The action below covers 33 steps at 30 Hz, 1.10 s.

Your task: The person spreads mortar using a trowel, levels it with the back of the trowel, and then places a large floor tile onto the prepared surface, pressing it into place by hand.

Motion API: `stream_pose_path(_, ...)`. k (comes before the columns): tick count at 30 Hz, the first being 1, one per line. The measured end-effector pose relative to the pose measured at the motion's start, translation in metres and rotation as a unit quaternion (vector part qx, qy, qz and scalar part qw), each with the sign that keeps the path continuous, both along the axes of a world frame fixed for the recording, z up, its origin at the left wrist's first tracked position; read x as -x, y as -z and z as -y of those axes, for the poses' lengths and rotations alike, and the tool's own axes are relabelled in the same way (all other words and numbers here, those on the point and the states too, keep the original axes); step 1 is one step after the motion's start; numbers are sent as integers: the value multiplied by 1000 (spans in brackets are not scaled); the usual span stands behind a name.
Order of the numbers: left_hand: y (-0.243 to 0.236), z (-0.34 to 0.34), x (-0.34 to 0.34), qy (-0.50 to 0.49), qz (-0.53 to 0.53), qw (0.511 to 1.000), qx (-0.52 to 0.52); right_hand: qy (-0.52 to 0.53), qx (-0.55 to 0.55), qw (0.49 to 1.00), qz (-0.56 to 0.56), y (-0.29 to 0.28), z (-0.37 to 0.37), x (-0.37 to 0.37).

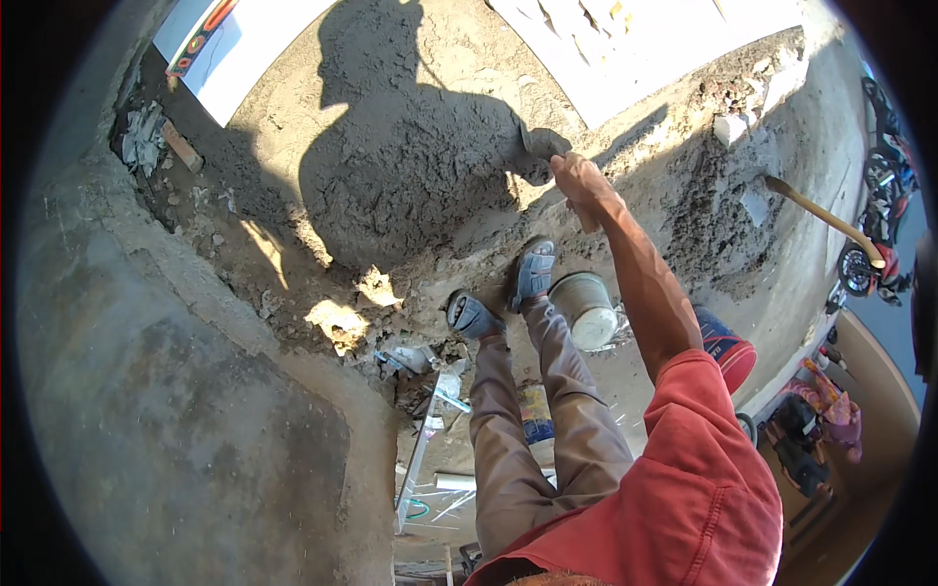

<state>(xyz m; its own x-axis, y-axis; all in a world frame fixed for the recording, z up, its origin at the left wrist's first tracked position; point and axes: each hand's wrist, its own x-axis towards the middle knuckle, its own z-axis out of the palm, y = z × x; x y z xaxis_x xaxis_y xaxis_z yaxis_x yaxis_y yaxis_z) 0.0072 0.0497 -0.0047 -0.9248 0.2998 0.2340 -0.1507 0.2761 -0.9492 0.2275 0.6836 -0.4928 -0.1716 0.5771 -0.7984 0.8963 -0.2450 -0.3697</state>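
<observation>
Right now, the right hand (583, 184) is curled up tight, and its fingers seem to wrap around a dark grey, muddy trowel (543, 146). The trowel's front part sticks out just past the fist, up and to the left, at the edge of the big, round patch of wet grey mortar (420, 181). That mortar spreads out to the left of the hand, bumpy and thick, with the person's dark shadow lying over much of it. The left hand is out of sight, so I cannot tell what it is doing.

Below the hand and a bit left are two feet in blue-grey strap sandals (534, 271). A round, pale grey-green bucket (583, 305) is below the hand, right beside one foot. Farther down and to the right is a red and blue round-ended container (725, 350), partly behind the arm. Well off to the right, a long, light brown wooden handle (826, 220) slants over the ground. Above the hand, up and to the right, lies a big, bright white sheet (635, 59).
</observation>
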Motion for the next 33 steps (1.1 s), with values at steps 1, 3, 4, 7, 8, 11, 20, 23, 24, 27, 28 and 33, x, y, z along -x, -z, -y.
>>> stream_pose_path(1,-2,2,0,-1,-1,1000,-1,-5,9,1000,-3,-12,-3,-10)
stream_pose_path(3,1,12,2,23,10,999,-24,-22,-28,999,-4,6,6,-56)
stream_pose_path(4,5,21,4,94,20,995,-6,-38,-61,997,-7,14,12,-71)
stream_pose_path(7,1,22,4,116,23,993,-17,53,-58,994,-80,12,44,-67)
stream_pose_path(8,1,24,3,113,19,993,-16,51,-57,993,-85,15,44,-60)
stream_pose_path(11,-3,30,6,102,18,995,-1,210,106,956,-176,18,45,-30)
stream_pose_path(20,0,25,5,111,20,994,7,103,38,982,-152,12,-1,-38)
stream_pose_path(23,7,20,2,75,16,997,6,69,67,994,-61,23,-46,-44)
stream_pose_path(24,7,21,4,86,15,996,14,70,71,993,-63,22,-40,-40)
stream_pose_path(27,9,19,3,115,18,993,3,-180,112,976,-46,21,-23,-49)
stream_pose_path(28,5,19,5,135,15,991,-8,-207,112,972,-24,1,-12,-33)
stream_pose_path(33,1,29,5,131,1,991,20,-1,46,988,-146,3,-43,-31)
